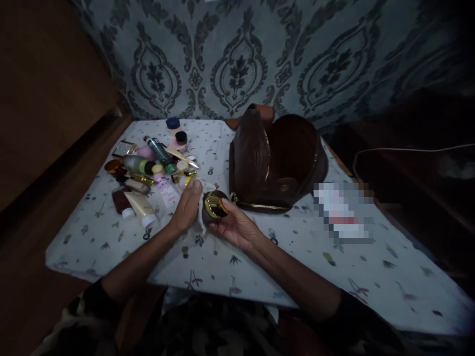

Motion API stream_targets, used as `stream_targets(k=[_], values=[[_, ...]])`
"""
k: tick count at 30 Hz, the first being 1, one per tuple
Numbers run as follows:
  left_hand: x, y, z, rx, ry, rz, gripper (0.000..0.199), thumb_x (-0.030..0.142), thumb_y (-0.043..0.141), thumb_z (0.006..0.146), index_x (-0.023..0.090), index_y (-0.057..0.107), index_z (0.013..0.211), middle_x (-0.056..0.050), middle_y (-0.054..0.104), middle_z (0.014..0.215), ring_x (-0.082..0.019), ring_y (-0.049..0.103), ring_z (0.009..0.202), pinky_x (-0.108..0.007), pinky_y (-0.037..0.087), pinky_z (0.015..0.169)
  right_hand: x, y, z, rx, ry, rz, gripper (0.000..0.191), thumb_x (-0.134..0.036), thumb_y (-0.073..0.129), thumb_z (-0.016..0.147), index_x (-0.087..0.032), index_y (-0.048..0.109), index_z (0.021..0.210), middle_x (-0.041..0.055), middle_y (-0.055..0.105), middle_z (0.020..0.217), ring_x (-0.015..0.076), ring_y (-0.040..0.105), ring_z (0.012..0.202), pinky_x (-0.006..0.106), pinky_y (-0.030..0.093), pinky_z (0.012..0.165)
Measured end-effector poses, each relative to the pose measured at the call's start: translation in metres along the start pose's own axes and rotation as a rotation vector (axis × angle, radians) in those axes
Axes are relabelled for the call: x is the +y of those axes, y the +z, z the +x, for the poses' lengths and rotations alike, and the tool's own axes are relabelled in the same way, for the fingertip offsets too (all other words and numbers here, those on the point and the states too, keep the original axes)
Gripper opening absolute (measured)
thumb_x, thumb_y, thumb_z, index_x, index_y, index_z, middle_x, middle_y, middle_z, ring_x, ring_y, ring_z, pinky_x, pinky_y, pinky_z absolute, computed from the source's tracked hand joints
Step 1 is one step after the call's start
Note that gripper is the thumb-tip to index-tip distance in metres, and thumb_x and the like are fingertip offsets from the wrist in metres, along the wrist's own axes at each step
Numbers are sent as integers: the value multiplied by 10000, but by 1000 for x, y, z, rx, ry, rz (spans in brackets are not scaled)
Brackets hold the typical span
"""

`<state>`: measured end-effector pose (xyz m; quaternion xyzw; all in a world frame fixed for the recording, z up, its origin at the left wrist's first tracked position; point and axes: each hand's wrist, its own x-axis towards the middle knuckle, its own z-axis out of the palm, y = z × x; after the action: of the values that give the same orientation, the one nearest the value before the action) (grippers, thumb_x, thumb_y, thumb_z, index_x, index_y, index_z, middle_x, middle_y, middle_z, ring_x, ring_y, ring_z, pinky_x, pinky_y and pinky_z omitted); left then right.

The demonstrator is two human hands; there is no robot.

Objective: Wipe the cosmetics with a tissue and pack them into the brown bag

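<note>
My right hand [240, 226] grips a dark jar with a shiny gold lid [215, 203], thumb against the lid's edge. My left hand [188, 207] is closed on a white cloth [202, 217] that lies against the jar's left side. Close by on the left lie a white tube with purple print [166, 190], a cream tube with a white cap [141, 209] and a dark red bottle [121, 201]. Just beyond my right hand stands a brown leather bag [247, 163], its gold zip undone and its dark inside showing.
Several more cosmetics crowd the left of the table, among them a dark green bottle [159, 151], a brush [182, 156] and a blue-capped jar [172, 124]. A blurred-out package [341, 212] lies at the right. The table [230, 267] has a patterned white cover and meets a patterned wall [237, 64].
</note>
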<state>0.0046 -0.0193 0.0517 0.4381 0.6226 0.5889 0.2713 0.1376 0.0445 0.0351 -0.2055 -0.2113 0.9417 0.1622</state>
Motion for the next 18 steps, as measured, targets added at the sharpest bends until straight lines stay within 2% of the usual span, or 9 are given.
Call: stream_targets(k=[3, 5, 9, 12, 15, 18], values=[[4, 0, -2, 11, 131, 152, 562, 600, 314, 988, 154, 600, 1178, -133, 614, 1269, -245, 532, 1242, -401, 382, 1088, -2, 1, 1, 21, -29, 23, 325, -324, 821, 710, -204, 646, 956, -11, 742, 864, 126, 659, 707, 213, 543, 542], [3, 1, -4, 9, 193, 231, 543, 563, 308, 1002, 151, 535, 1274, -143, 575, 1330, -248, 507, 1273, -416, 356, 1106, -3, 1, 2, 52, -61, 34, 298, -330, 809, 723, -217, 638, 940, -21, 739, 859, 120, 650, 703, 215, 549, 556], [-4, 1, -7, -51, 292, 323, 548, 565, 317, 995, 141, 533, 1266, -147, 625, 1212, -257, 574, 1152, -393, 423, 1010, -2, 1, 4, 101, -103, 29, 276, -341, 798, 736, -230, 636, 930, -36, 735, 841, 106, 634, 682, 210, 557, 582], [-7, 0, -7, -88, 330, 322, 536, 581, 337, 984, 161, 569, 1224, -121, 645, 1159, -248, 601, 1079, -362, 442, 954, -1, 1, 3, 91, -111, 2, 281, -340, 808, 725, -232, 647, 928, -36, 737, 841, 110, 645, 694, 202, 547, 561], [-6, 0, -5, -90, 301, 228, 542, 612, 330, 975, 166, 626, 1066, -88, 658, 998, -227, 611, 922, -341, 457, 852, 0, 2, 2, 67, -84, -40, 297, -348, 818, 715, -227, 663, 937, -26, 739, 849, 117, 654, 694, 210, 544, 551], [-6, 1, -2, -46, 208, 73, 549, 650, 337, 958, 185, 613, 866, -41, 601, 817, -188, 557, 757, -318, 446, 733, 4, 2, 0, 72, -71, -72, 296, -340, 826, 712, -219, 669, 932, -16, 733, 855, 123, 657, 712, 225, 549, 580]])
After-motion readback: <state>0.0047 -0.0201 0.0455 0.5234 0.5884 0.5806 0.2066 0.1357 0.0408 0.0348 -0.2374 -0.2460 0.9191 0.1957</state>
